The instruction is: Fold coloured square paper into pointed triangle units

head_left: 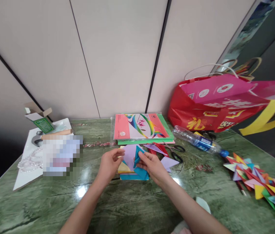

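Note:
My right hand [150, 164] pinches a small folded piece of blue paper [137, 157] between thumb and fingers. Just left of it, my left hand [110, 163] is loosely curled, its fingers apart and nothing visible in them. Behind and between both hands lies a sheet of purple paper [129, 153]. Beneath are yellow papers [124, 168] and blue sheets [130, 177], partly hidden by my hands. Beyond my right hand, black-handled scissors [172, 149] lie beside purple and red folded pieces [159, 149].
Packs of coloured paper [139, 128] lie by the wall. To the right are a red bag [201, 107], a plastic bottle [202, 143] on its side and a multicoloured folded-paper chain [261, 182]. At left, a white board [24, 177] carries a green box [43, 124] and beads [31, 160].

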`<state>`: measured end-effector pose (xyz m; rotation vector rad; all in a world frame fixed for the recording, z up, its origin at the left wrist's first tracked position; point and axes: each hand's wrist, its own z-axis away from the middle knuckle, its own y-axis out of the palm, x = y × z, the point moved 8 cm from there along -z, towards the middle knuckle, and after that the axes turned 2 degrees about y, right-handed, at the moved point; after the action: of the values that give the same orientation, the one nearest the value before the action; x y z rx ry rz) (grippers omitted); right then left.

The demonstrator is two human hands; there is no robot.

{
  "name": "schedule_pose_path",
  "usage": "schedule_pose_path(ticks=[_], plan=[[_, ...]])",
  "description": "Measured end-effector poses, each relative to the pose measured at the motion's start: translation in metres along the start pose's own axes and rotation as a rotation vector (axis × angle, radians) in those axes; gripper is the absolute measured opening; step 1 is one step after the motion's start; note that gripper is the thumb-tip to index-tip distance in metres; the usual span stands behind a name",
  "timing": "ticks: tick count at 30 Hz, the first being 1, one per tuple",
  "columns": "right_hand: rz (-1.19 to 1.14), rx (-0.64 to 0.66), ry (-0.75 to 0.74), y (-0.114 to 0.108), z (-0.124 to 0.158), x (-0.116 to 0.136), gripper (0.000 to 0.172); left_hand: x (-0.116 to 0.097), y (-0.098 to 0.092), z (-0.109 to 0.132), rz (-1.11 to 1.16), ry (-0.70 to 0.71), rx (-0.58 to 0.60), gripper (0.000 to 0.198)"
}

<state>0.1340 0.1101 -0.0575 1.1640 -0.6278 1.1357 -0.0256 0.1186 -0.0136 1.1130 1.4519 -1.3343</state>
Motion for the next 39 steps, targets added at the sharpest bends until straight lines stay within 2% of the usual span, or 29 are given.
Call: schedule_pose_path(ticks=[2, 7, 9, 14, 16, 19, 20, 22, 26, 29, 33, 39], plan=[[0.007, -0.005, 0.0, -0.001, -0.001, -0.001, 0.042, -0.003, -0.004, -0.001, 0.024, 0.021, -0.033, 0.022], [0.035, -0.015, 0.013, -0.001, -0.001, -0.001, 0.043, -0.003, -0.003, 0.003, -0.011, -0.102, 0.001, 0.022], [0.038, -0.022, 0.015, -0.001, -0.001, 0.0, 0.043, -0.004, -0.002, 0.004, -0.046, -0.099, 0.012, 0.022], [0.031, -0.032, 0.016, -0.002, -0.001, -0.001, 0.043, -0.011, -0.001, 0.002, -0.313, 0.089, 0.036, 0.02], [0.03, -0.028, 0.019, -0.002, -0.001, -0.002, 0.043, -0.014, -0.006, 0.0, -0.449, 0.162, 0.001, 0.018], [0.023, -0.033, 0.01, -0.002, -0.001, -0.001, 0.043, -0.023, -0.029, -0.006, -0.638, 0.31, -0.129, 0.019], [0.017, -0.038, 0.009, -0.003, -0.001, -0.001, 0.043, -0.026, -0.04, -0.007, -0.72, 0.353, -0.185, 0.025], [0.004, -0.044, 0.01, -0.003, -0.001, 0.0, 0.043, -0.027, -0.07, -0.01, -0.917, 0.348, -0.323, 0.034], [0.001, -0.038, 0.009, -0.002, 0.0, 0.002, 0.043, -0.017, -0.138, -0.008, -1.188, 0.124, -0.544, 0.052], [0.011, -0.04, 0.01, -0.002, 0.001, 0.001, 0.043, -0.002, -0.172, -0.004, -1.252, -0.068, -0.568, 0.071], [0.0, -0.042, 0.01, -0.002, 0.001, 0.001, 0.042, 0.009, -0.186, -0.001, -1.252, -0.175, -0.586, 0.076], [-0.013, -0.038, 0.003, -0.001, 0.001, 0.003, 0.042, 0.021, -0.18, -0.009, -1.272, -0.192, -0.505, 0.077]])
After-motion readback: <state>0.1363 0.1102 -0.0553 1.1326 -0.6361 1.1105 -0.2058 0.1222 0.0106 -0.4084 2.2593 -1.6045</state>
